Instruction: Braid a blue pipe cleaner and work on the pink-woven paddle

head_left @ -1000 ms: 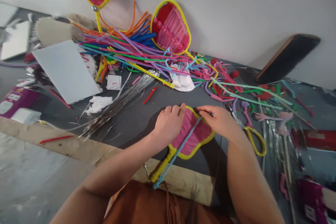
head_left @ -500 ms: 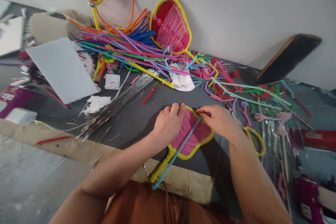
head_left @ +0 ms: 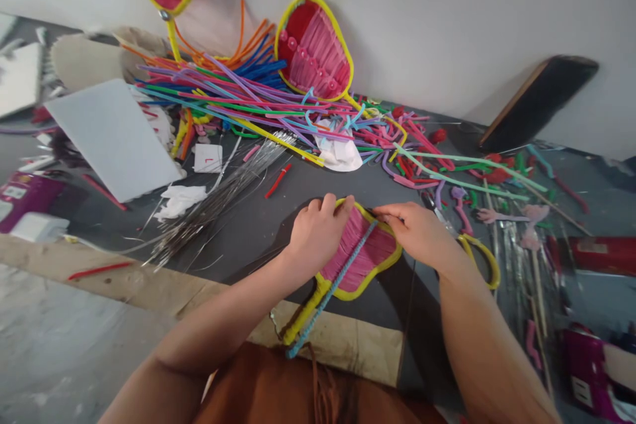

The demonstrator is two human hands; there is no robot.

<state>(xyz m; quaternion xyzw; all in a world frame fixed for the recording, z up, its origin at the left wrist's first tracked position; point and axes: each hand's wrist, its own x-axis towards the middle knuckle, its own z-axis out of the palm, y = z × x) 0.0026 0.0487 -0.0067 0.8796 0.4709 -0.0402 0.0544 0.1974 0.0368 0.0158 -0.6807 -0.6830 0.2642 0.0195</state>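
A hand fan (head_left: 358, 258) with a pink threaded face and a yellow fuzzy rim lies tilted on the table, its yellow handle pointing toward me. Across its face and beside the handle runs a light blue twisted pipe cleaner (head_left: 328, 301). My left hand (head_left: 318, 232) is closed over the fan's upper left rim, fingers curled. Thumb and fingers of my right hand (head_left: 415, 232) pinch the upper rim next to the blue pipe cleaner's top end. Their tips partly hide what lies between them.
Behind the fan is a heap of coloured pipe cleaners (head_left: 233, 99), with another pink fan (head_left: 318, 50) against the wall. Metal wires (head_left: 213, 199) lie to the left. Yellow-handled scissors (head_left: 489, 258) are near my right forearm. A phone (head_left: 539, 103) leans at the back right.
The view has shifted slightly. Both hands stay at the fan's upper rim, and the fan and blue pipe cleaner keep nearly the same position.
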